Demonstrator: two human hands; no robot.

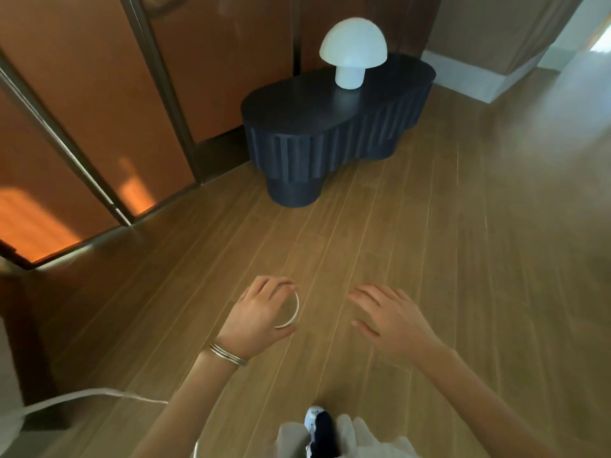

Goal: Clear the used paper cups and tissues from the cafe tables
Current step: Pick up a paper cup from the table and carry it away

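Observation:
My left hand [261,312] grips a paper cup [292,314] from the side, fingers curled round it; only the cup's white rim shows past my palm. It hangs low over the wooden floor, in the lower middle of the view. My right hand [390,315] hovers just to its right, fingers spread and relaxed, holding nothing. No tissue is visible.
A dark ribbed low table [334,133] stands ahead against the wall, bearing a white mushroom lamp [352,51]. Orange glass panels [82,94] with metal frames line the left. A white cable [82,396] runs along the floor at lower left. My shoe [319,428] shows at the bottom.

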